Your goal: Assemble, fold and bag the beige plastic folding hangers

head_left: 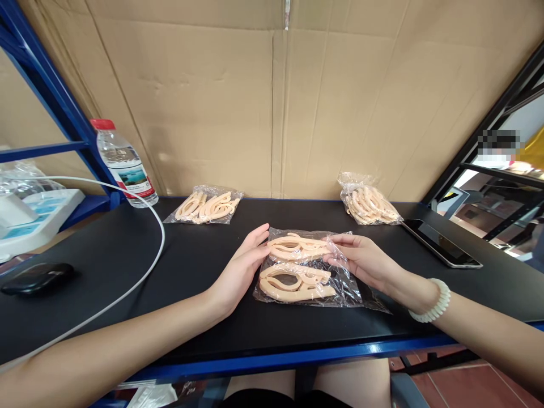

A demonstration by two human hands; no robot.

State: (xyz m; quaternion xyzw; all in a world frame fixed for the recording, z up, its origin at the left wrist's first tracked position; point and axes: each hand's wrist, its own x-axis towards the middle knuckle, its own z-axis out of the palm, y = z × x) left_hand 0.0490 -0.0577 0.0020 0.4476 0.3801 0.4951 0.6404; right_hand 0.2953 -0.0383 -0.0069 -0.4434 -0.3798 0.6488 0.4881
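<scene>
A clear plastic bag [346, 286] lies on the black table in front of me. Inside it are peach-coloured folded travel hangers [297, 292], in two groups one above the other. My left hand [238, 269] rests at the bag's left edge, fingers stretched out and touching its side. From the right, my right hand [365, 260] pinches the film between thumb and fingers, near the ends of the upper hangers. A pale beaded bracelet [433, 303] circles my right wrist.
Two more bags of hangers, the left bag [208, 205] and the right bag [369, 201], lie along the cardboard wall [212, 102]. A tablet [442, 243] is at right. A water bottle [127, 164], white cable [164, 238] and black mouse [38, 277] are at left.
</scene>
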